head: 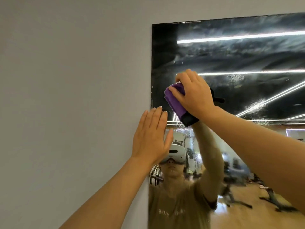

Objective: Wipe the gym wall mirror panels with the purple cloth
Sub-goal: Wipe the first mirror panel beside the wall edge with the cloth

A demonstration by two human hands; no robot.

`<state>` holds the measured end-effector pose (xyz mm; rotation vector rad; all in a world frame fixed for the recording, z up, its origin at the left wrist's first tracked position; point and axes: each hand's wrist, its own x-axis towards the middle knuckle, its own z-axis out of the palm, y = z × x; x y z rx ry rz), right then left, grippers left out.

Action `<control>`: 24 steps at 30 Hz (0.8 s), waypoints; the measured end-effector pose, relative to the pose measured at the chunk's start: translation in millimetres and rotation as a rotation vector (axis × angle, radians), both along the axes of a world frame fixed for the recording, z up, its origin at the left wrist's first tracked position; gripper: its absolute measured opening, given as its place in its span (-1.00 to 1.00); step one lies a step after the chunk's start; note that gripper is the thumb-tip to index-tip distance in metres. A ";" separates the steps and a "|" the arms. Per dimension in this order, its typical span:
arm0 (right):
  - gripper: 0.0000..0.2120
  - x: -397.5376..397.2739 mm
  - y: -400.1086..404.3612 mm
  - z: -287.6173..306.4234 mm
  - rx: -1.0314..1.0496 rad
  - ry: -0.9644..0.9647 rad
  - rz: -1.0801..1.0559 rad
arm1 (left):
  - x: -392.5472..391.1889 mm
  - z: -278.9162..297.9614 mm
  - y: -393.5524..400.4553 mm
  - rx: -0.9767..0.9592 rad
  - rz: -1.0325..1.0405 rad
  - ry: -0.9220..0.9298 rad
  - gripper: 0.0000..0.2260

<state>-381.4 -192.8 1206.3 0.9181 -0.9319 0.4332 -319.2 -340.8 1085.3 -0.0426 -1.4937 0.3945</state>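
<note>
1. One grey wall carries the mirror, whose upper part looks smeared and streaked near its left edge.
2. Left hand lies flat, fingers straight, across the mirror's left edge, likely to steady the person.
3. Right hand grips the folded purple cloth, fingers curled over it, pressing it to the glass near that edge.

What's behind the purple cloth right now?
The folded purple cloth, gripped by the right hand, is held against the wall mirror panel near its left edge. The glass directly behind it is covered. The flat left hand rests at the mirror's edge.
</note>
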 end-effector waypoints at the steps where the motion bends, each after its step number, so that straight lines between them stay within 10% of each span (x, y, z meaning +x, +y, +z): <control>1: -0.78 0.8 -5.0 7.3 -0.020 0.002 0.012 | -1.7 4.9 -2.5 0.006 -0.002 0.004 -0.49; 12: -0.88 -15.1 -28.4 30.5 -0.276 0.245 -0.190 | -19.7 10.9 -4.8 0.049 -0.114 0.065 -0.44; 24: -0.40 -15.1 -5.6 -28.5 0.140 -0.253 -0.334 | -22.1 9.0 -4.2 0.040 -0.125 0.099 -0.45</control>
